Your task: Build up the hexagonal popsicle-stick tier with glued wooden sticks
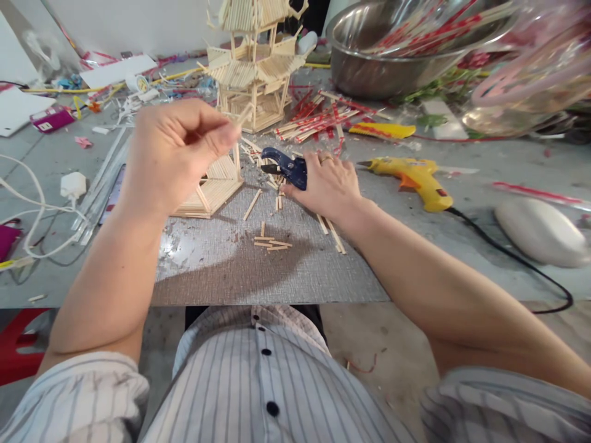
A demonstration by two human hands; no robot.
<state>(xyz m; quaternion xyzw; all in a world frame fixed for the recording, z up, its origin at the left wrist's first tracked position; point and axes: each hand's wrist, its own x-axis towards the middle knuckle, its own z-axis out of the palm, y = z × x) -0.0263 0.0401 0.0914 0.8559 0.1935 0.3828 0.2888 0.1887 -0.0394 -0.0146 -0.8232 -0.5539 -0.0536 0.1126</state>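
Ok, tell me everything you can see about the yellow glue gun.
The yellow glue gun looks plastic and lies on its side on the gray tabletop, its dark nozzle pointing toward the right hand without touching it. It has an orange trigger and a reddish switch near the handle's end. A pale, translucent stick extends from the back; a black cord leaves the handle.
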